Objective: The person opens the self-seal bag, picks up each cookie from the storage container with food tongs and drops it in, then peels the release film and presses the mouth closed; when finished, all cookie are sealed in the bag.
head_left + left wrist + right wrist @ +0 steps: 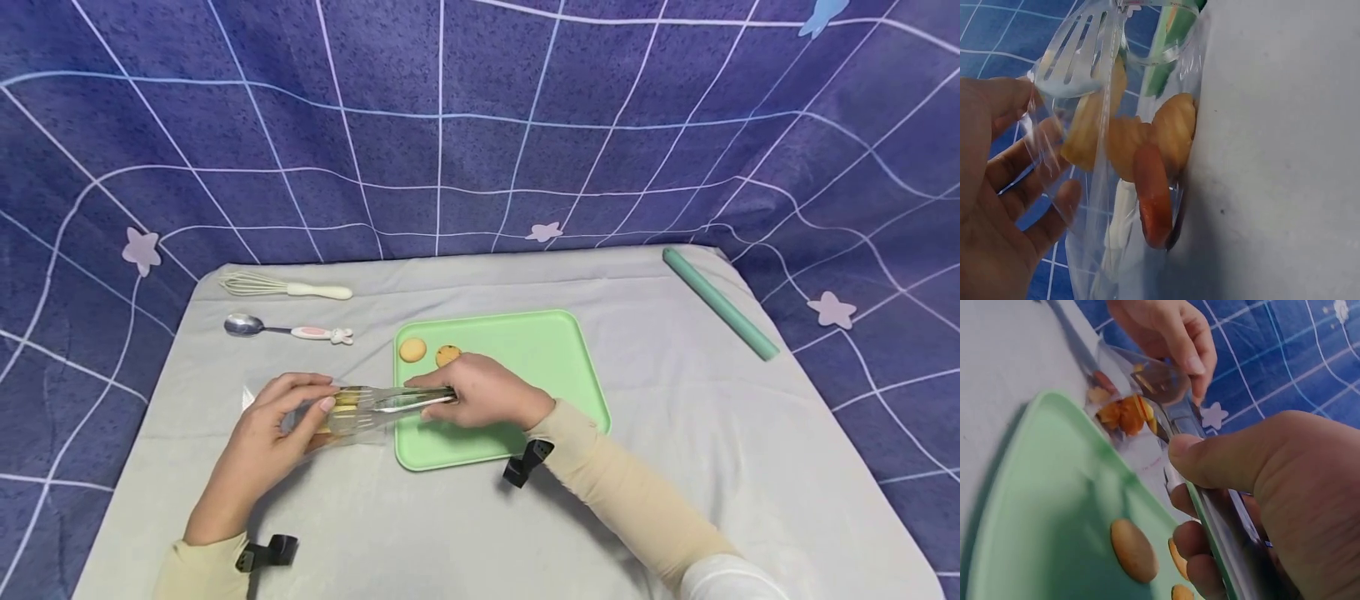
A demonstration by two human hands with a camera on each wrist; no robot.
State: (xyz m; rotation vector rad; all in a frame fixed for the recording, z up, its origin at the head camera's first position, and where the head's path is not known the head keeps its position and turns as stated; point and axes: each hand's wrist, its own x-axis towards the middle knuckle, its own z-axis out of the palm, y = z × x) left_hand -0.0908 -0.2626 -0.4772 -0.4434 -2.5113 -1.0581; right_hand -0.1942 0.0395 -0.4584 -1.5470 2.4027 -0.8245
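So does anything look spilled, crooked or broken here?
Nothing looks spilled or broken: cookies lie on the tray, and the other visible food is in the bag. Only the green rod, at the table's right, looks a bit crooked, because it slants while the whisk and spoon lie nearly parallel.

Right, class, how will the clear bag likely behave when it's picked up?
The clear bag will probably flop and fold, since it looks thin and creased. It would likely sag where the food pieces cluster inside. It may also feel slippery, judging by its glossy highlights.
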